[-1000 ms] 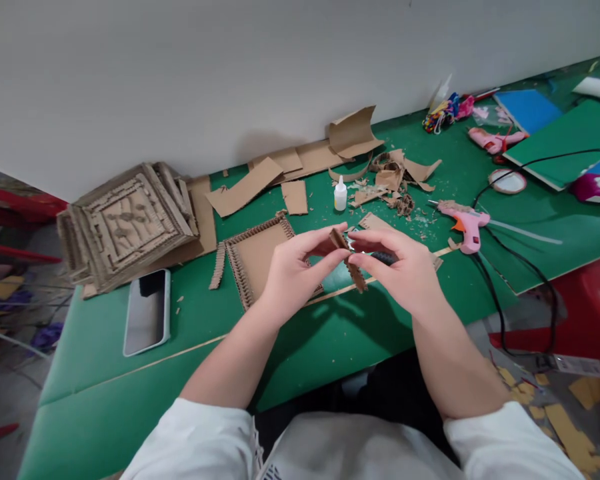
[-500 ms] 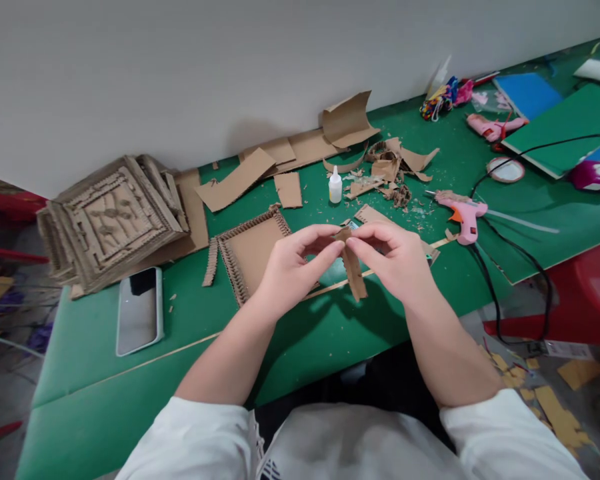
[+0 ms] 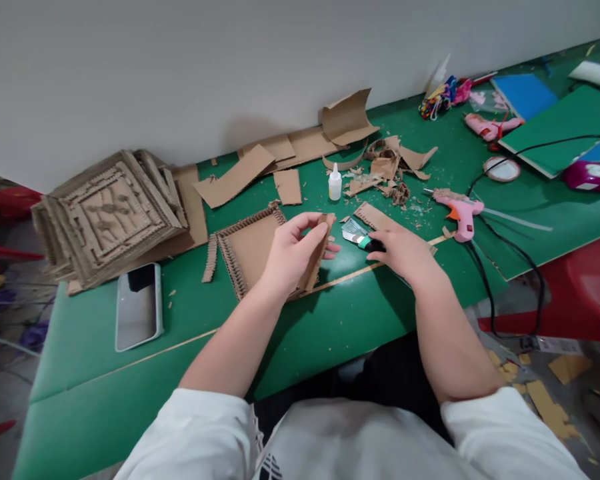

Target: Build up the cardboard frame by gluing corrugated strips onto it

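A narrow cardboard strip point(image 3: 313, 272) is pinched between the thumb and fingers of my left hand point(image 3: 298, 250), above the near right corner of a cardboard square point(image 3: 250, 248) edged with corrugated strips. To the right, my right hand point(image 3: 400, 252) has its fingers closed around the black and green handle of a utility knife point(image 3: 356, 237), low over the table. The knife's front end points left, toward my left hand. Behind it lies a flat cardboard piece point(image 3: 375, 217) with a ridged edge. A loose corrugated strip point(image 3: 210, 259) rests left of the square.
A white glue bottle point(image 3: 335, 183) stands behind my hands, near torn cardboard scraps point(image 3: 393, 163). On the right lies a pink glue gun point(image 3: 463, 213) with a black cord. A phone point(image 3: 139, 307) and stacked cardboard panels point(image 3: 113, 213) occupy the left of the green table point(image 3: 180, 373).
My right hand has let go of the cardboard strip and moved right and down onto the utility knife. My left hand keeps the strip and has shifted slightly left.
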`<act>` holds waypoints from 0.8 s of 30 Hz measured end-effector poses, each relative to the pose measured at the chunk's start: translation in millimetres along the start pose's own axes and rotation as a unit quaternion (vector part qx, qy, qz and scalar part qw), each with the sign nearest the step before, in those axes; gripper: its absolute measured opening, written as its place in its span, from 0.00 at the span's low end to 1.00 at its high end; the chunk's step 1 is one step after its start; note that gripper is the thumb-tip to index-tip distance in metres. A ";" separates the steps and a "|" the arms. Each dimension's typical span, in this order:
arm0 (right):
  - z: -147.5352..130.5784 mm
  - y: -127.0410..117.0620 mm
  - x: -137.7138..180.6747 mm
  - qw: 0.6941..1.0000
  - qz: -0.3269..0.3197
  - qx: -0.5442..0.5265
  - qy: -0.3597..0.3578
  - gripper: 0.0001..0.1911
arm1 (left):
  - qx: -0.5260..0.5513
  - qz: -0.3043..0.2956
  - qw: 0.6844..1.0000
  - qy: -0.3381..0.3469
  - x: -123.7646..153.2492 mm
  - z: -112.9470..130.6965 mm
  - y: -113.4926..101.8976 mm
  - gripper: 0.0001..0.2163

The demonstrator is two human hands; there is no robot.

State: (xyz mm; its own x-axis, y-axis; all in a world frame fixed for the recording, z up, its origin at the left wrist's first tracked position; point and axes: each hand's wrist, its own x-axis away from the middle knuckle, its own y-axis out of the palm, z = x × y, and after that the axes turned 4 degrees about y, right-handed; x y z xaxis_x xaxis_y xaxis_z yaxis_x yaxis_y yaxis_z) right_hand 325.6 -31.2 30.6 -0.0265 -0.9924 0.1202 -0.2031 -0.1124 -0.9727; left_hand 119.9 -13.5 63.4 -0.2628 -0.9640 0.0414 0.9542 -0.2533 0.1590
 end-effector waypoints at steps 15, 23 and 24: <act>-3.1 -36.6 34.3 0.965 0.044 -0.254 -0.047 0.12 | -0.181 -0.141 0.973 -0.007 13.6 -17.0 -22.6 0.24; -36.3 -8.7 44.2 0.935 -0.044 -0.351 -0.027 0.10 | -0.364 -0.199 0.902 0.124 45.7 -33.9 -23.5 0.23; -34.4 -6.3 45.5 0.934 -0.050 -0.354 -0.006 0.10 | -0.411 -0.188 0.878 0.157 51.2 -37.4 -24.9 0.23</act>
State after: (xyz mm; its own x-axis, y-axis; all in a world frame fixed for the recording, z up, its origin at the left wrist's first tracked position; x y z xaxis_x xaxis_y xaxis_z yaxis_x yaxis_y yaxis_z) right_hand 292.0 -73.9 48.9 0.0368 -0.9795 0.1981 -0.7998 -0.1478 -0.5818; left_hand 88.0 -59.6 24.6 -0.6525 -0.7413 -0.1571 0.6234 -0.4073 -0.6674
